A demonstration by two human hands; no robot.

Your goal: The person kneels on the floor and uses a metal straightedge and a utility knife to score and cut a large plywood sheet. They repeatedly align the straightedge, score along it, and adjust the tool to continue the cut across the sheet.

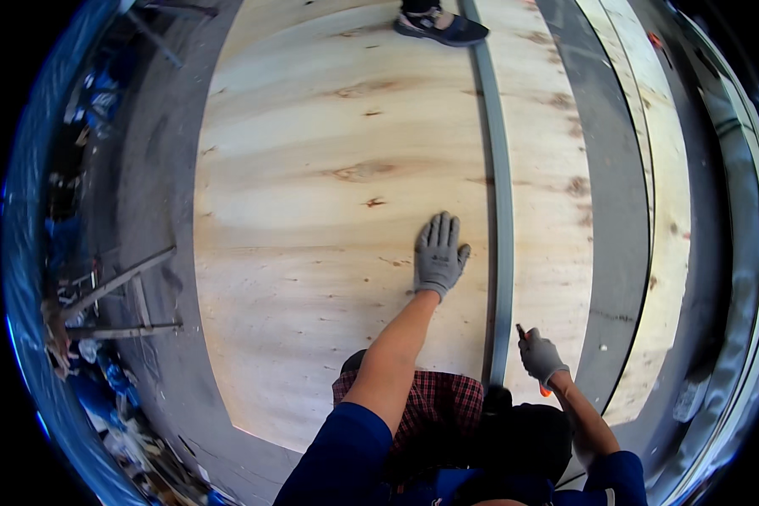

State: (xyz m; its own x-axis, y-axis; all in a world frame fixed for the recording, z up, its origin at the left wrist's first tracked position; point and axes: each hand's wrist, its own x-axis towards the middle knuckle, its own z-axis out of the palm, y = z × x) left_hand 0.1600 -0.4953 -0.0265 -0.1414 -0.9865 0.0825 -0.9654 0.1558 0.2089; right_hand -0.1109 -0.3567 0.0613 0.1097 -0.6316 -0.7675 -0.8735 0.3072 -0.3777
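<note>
Gloved in grey, my left hand (438,257) lies flat on a large plywood sheet (304,211), fingers stretched out and holding nothing. A long grey metal bar (502,228) runs lengthwise over the sheet, just right of that hand and apart from it. My right hand (541,356), in a matching glove, is closed around an orange and black utility knife (546,390). The knife's dark tip points up and away; most of its handle is hidden by the fingers. This hand is right of the bar, over the sheet's narrower right-hand part.
Another person's dark shoe (443,29) stands on the sheet at the far end, against the bar. A long pale board (662,253) lies on the grey floor (620,169) to the right. Sawhorse-like legs (126,282) and blue sheeting (29,253) are at the left.
</note>
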